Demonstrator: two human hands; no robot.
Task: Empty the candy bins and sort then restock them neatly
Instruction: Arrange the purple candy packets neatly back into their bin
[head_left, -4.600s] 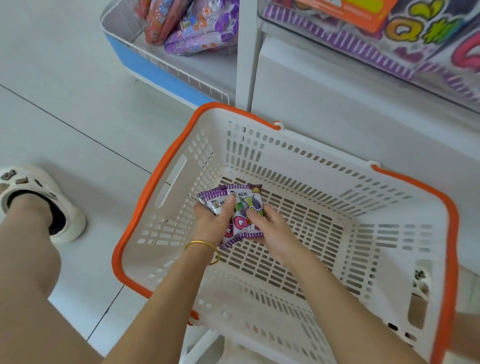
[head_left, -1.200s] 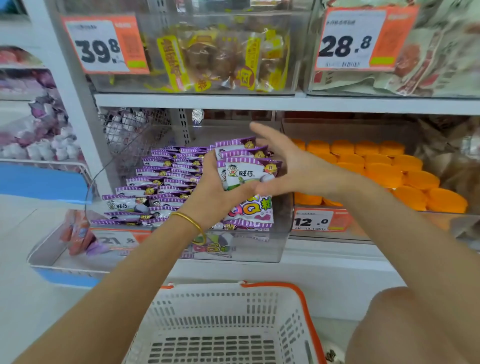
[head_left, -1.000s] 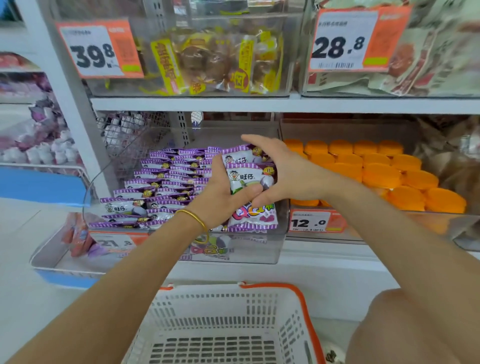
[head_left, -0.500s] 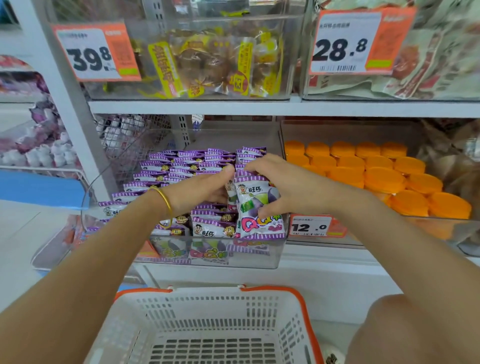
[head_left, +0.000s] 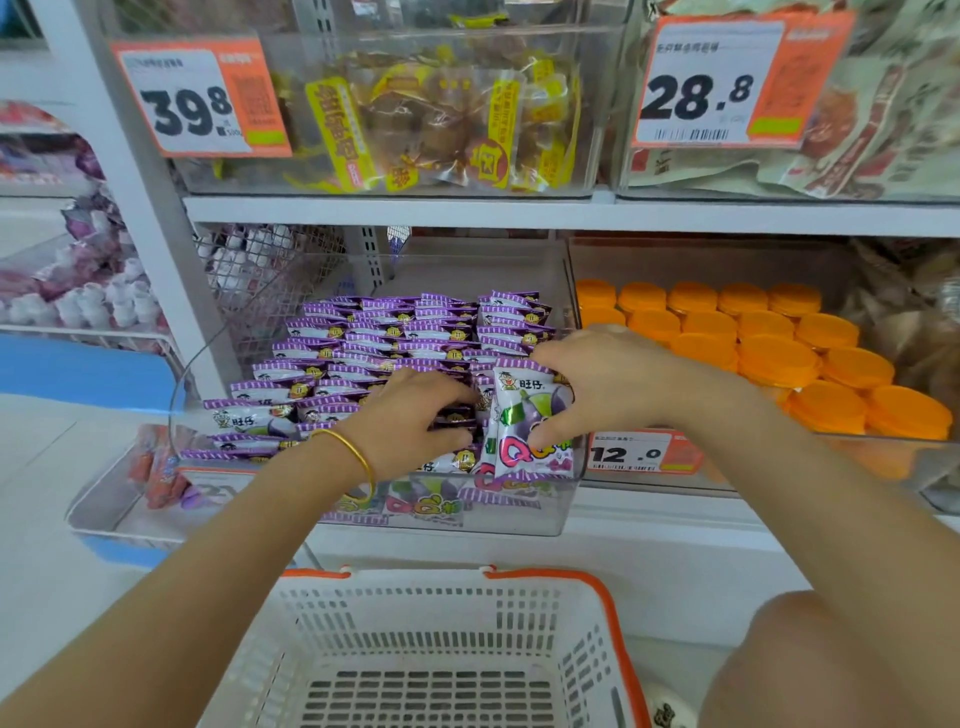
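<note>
Lower than before, the left hand (head_left: 410, 418) lies bent-fingered on the rows of candy packets (head_left: 395, 332) mid-frame; whether it grips any is unclear. Touching its fingertips, one upright packet (head_left: 522, 421) stands in the bin's (head_left: 545, 519) front right corner, pinched by the right hand (head_left: 608, 379).

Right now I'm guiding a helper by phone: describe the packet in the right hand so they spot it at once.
The clear bin of purple packets sits left of the orange lids. At its front right corner the right hand pinches one purple packet: it stands upright, full face showing, while the rest lie in overlapped rows.
</note>
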